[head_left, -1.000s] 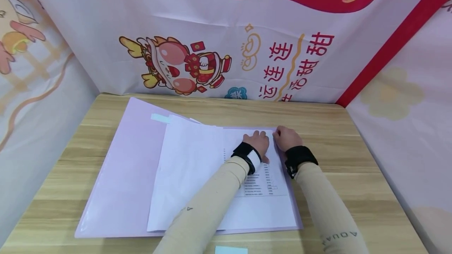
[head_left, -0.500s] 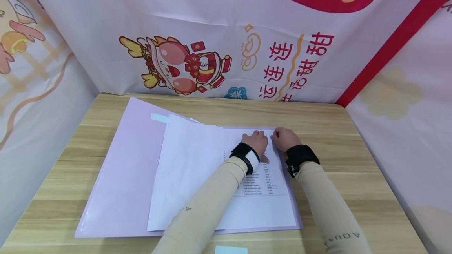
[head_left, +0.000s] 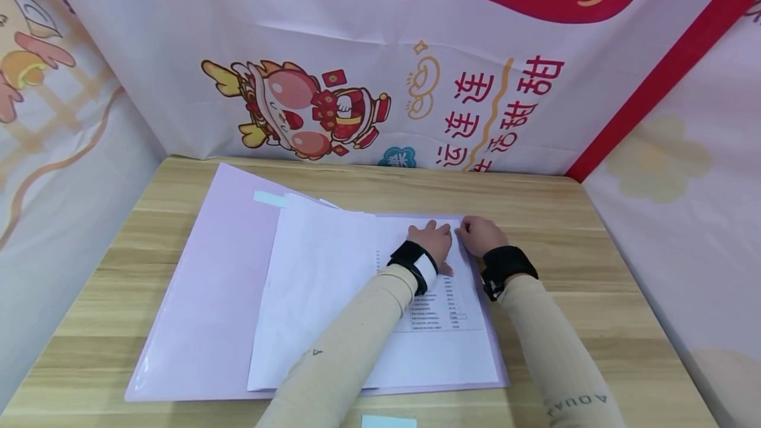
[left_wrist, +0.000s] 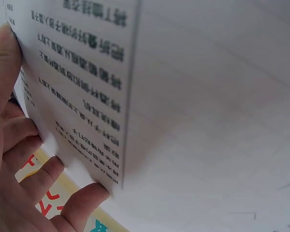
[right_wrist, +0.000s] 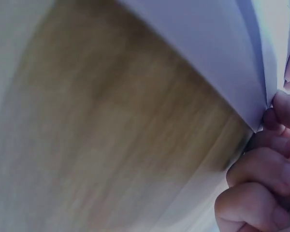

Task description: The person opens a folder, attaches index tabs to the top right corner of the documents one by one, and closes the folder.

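A lilac folder (head_left: 196, 309) lies opened out on the wooden table, with white sheets inside. On its right half is a printed sheet of paper (head_left: 440, 362) bearing rows of text. My left hand (head_left: 431, 241) rests on this sheet near its far edge, fingers spread; in the left wrist view its fingertips (left_wrist: 89, 198) touch the paper beside the print. At the far right corner my right hand (head_left: 483, 235) pinches the sheet's corner between thumb and forefinger (right_wrist: 285, 108), the other fingers curled. The lilac cover (right_wrist: 198, 48) runs right under that pinch.
Another white sheet (head_left: 321, 269) lies turned over to the left, with a pale blue strip (head_left: 270, 199) at its upper corner. A second pale blue piece (head_left: 389, 421) lies at the near edge. Printed cloth walls (head_left: 357, 32) border the table (head_left: 571, 216) behind and on both sides.
My right hand has shifted slightly left and nearer along the corner over the last second. The left hand stays almost still, and the folder and sheets lie as before.
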Demonstrator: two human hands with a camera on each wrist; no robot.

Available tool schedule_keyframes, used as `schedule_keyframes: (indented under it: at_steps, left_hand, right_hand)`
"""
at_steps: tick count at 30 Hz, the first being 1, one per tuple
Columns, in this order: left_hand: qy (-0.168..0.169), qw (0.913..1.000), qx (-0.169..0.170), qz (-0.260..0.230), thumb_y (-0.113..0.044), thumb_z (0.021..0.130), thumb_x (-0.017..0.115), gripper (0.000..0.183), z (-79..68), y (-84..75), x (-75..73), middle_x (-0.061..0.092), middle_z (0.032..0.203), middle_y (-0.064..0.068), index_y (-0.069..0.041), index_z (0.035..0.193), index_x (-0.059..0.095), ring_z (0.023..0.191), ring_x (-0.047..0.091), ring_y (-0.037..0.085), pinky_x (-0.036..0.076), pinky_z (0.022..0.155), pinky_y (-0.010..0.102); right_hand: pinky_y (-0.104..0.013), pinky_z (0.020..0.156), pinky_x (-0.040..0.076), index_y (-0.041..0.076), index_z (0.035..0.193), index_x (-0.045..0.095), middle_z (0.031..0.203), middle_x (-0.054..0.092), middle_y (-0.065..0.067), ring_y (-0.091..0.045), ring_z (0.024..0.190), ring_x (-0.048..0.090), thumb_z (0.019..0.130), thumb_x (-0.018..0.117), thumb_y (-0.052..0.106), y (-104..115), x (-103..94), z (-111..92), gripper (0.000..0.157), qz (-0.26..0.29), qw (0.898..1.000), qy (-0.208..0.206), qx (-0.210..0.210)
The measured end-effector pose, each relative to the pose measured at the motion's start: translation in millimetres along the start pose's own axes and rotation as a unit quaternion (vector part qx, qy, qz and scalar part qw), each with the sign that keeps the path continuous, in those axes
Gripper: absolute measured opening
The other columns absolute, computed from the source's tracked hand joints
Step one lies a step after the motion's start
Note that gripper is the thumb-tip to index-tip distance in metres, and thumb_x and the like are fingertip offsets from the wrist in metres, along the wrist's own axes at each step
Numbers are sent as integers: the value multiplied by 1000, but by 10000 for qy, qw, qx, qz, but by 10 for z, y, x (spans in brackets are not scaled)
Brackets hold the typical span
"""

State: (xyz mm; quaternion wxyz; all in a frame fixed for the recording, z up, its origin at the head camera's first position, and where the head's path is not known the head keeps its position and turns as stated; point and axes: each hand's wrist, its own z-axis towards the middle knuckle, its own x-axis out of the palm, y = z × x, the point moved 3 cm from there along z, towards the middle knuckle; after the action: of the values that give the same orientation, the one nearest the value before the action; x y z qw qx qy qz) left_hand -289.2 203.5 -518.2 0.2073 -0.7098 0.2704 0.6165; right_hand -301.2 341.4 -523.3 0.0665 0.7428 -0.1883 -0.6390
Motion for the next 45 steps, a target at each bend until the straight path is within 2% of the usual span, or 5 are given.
schedule_keyframes:
  at_steps: [5, 10, 26, 33, 45]
  left_hand:
    - [-100, 9999, -7, -80, -67, 76, 78, 77, -8, -20, -24, 56, 139, -9, -24, 139, 63, 123, 52, 17, 52, 87, 47]
    - [-64, 9998, -64, -155, -65, 76, 80, 76, 4, -21, -28, 54, 144, -9, -25, 138, 63, 126, 51, 17, 52, 88, 48]
    - [-173, 9997, -41, -181, -66, 73, 82, 76, 37, -17, 32, 58, 136, -7, -24, 134, 65, 119, 54, 18, 54, 85, 48]
    - [-242, 9995, -15, -220, -65, 74, 81, 73, 27, -8, 32, 59, 132, -6, -23, 133, 67, 118, 54, 18, 53, 85, 48]
    - [9, 10000, 15, -87, -66, 79, 77, 71, -59, -12, -66, 58, 138, -7, -24, 135, 65, 122, 53, 17, 54, 87, 46]
  right_hand:
    - [-35, 61, 38, 8, 77, 52, 69, 50, -6, -27, 68, 54, 103, 57, 23, 35, -36, -17, 30, 109, 9992, -313, 226]
    - [-35, 60, 37, 7, 78, 53, 70, 51, -7, -28, 68, 54, 103, 55, 21, 24, -65, -33, 28, 177, 9981, -526, 256]
    - [-33, 60, 37, 9, 75, 52, 69, 50, -4, -25, 67, 53, 102, 57, 21, 10, -80, -60, 30, 78, 9992, -281, 288]
    - [-32, 60, 39, 10, 73, 51, 67, 48, -3, -23, 65, 53, 102, 59, 23, 24, -55, -52, 33, 235, 9997, -50, 40]
    - [-32, 60, 36, 9, 71, 49, 66, 47, -3, -24, 65, 51, 100, 58, 19, -57, -101, -79, 32, 212, 9994, -243, 122]
